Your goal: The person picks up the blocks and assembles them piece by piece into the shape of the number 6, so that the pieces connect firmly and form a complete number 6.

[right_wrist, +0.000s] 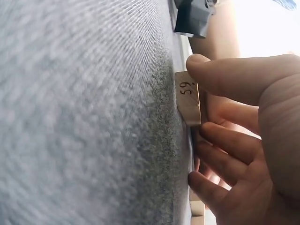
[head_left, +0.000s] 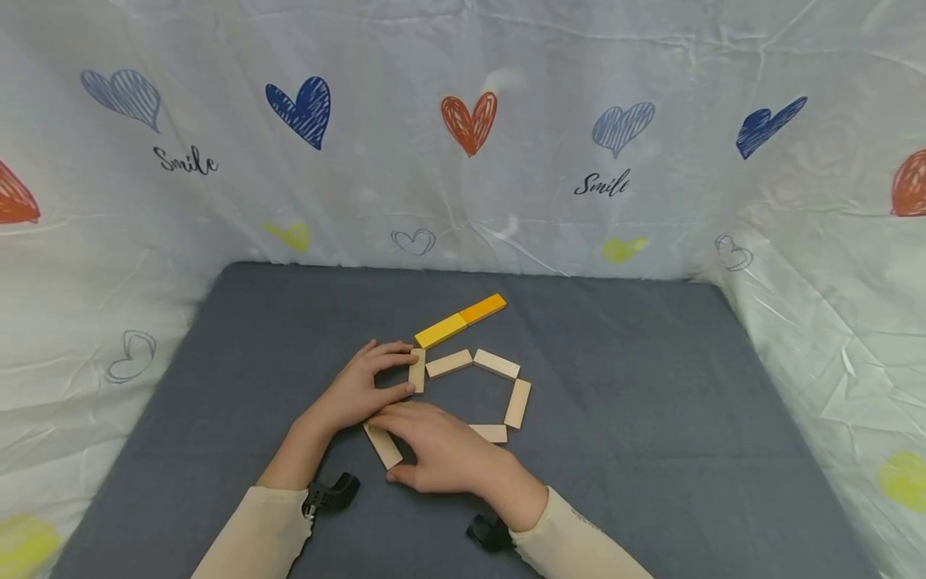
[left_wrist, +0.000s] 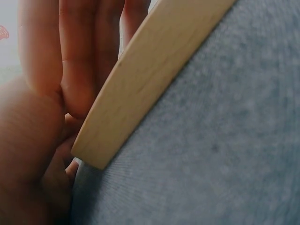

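Observation:
Plain wooden blocks lie flat in a rough ring on the grey cloth. My left hand holds the upright-lying block on the ring's left side, fingertips at its far end and thumb near its close end. Lower down, my right hand grips a slanted wooden block between thumb and fingers. That block's end, marked 59, shows in the right wrist view with the thumb against it. A wooden block looms large beside the fingers in the left wrist view.
Two more blocks form the ring's far side, with another at right. A near block is partly hidden by the right hand. Yellow and orange blocks lie end to end behind, before a heart-printed curtain.

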`<state>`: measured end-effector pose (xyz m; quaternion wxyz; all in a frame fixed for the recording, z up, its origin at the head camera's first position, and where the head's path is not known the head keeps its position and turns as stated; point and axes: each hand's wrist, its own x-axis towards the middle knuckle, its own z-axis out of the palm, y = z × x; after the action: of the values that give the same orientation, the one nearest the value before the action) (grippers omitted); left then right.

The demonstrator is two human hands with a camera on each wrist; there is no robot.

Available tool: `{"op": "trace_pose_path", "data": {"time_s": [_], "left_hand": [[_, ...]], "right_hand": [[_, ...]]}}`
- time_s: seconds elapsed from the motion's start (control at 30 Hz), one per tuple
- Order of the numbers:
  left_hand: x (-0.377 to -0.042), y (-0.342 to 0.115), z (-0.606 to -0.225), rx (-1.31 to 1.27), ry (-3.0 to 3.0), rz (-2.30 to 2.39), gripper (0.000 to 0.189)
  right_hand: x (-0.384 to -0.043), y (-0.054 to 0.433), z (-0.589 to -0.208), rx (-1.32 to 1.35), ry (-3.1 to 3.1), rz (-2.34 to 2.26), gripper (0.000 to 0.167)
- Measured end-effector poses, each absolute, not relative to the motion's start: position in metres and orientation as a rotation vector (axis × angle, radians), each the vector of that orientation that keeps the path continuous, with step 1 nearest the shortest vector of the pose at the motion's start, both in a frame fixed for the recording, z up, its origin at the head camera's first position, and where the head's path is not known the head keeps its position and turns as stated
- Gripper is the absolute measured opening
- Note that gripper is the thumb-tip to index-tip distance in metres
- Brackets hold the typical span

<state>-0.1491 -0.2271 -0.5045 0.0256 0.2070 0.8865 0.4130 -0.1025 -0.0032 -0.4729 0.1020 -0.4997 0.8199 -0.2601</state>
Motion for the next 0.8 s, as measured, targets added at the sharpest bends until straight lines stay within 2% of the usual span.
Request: {"op": "trace_pose_path", "data": {"time_s": [0.8], "left_hand": [[-0.1498,-0.2267,-0.5033,0.619,2.734,1.268,0.053]], "right_hand": [[-0.1069,-0.0036,-0.4747,-1.440,2.400,-0.789,0.070]]}}
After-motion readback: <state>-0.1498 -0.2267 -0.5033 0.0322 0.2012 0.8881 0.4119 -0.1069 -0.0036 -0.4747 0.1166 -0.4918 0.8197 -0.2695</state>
